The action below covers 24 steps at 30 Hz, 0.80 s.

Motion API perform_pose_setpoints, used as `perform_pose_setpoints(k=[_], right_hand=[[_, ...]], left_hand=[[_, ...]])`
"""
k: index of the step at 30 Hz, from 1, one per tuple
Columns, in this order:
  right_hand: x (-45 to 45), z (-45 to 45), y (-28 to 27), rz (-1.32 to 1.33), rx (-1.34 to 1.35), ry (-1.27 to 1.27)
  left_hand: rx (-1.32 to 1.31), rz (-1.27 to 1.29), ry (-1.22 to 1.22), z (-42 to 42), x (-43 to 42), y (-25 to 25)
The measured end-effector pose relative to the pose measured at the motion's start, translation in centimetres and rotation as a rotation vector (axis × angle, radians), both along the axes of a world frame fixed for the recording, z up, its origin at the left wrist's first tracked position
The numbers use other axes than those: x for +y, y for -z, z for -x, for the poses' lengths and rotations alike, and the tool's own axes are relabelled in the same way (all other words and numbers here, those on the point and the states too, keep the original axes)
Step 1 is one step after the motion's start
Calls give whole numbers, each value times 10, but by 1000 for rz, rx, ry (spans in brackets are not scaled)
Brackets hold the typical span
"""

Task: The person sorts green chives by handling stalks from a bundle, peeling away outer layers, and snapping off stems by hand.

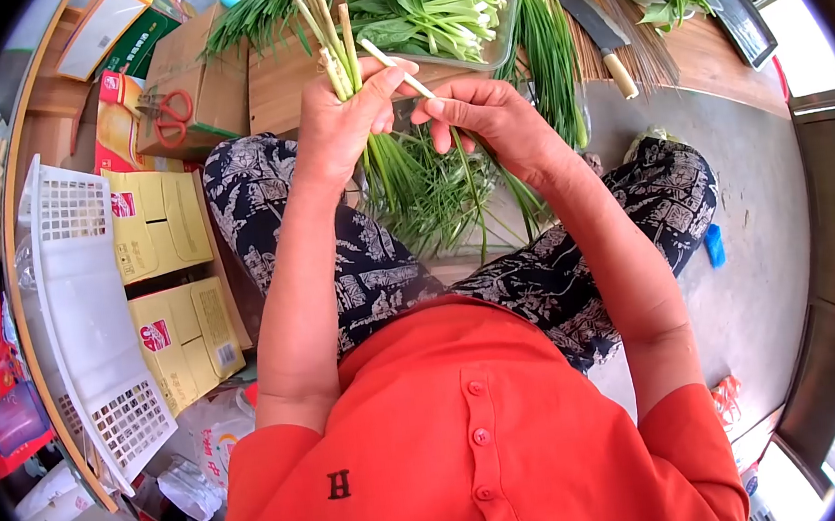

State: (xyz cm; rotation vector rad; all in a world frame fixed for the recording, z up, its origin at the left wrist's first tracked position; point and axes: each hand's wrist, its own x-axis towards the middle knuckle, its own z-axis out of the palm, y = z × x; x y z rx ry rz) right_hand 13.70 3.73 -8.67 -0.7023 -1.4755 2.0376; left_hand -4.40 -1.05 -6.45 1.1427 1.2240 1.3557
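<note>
My left hand [355, 116] is closed round a bunch of green stalks [340, 62], pale cut ends up and leaves hanging below. A single pale stalk [397, 68] slants from my left fingers to my right hand [489, 118], whose thumb and fingers pinch it. Below both hands, loose green leaves [441, 193] hang or lie between my knees. A clear tray of leafy greens [424, 14] stands just beyond my hands, with long thin green stalks [547, 57] to its right.
A knife [599, 32] lies on brown strands at the right of the wooden table [711, 76]. Red-handled scissors [171, 118] stand by a cardboard box [204, 80] on the left. Yellow boxes [161, 225] and a white plastic rack [84, 293] are further left. A dark tray [742, 18] lies far right.
</note>
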Motion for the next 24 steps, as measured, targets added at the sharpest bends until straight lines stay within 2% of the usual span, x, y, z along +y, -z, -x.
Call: perform_pose_setpoints(k=[6,9,12,14,18,24], right_hand=[[-2,1,-1,118,-4,-83],[-4,4,-1,119,6,-160],[-5,8,0,59,13,-176],[-8,12,2,-112,-42,-113],[-9,14,11,-153,-58,-57],[-6,13,13,-231,-245,30]], left_hand=[[-16,-19,107,14,-5,-5],[81,8,124,19,-8,-9],[202,4,73,21,-7,-9],[272,-13,42,22,-6,-6],[455,-83,-16,18,-5,-3],[467,-54,-72,12,-2,8]])
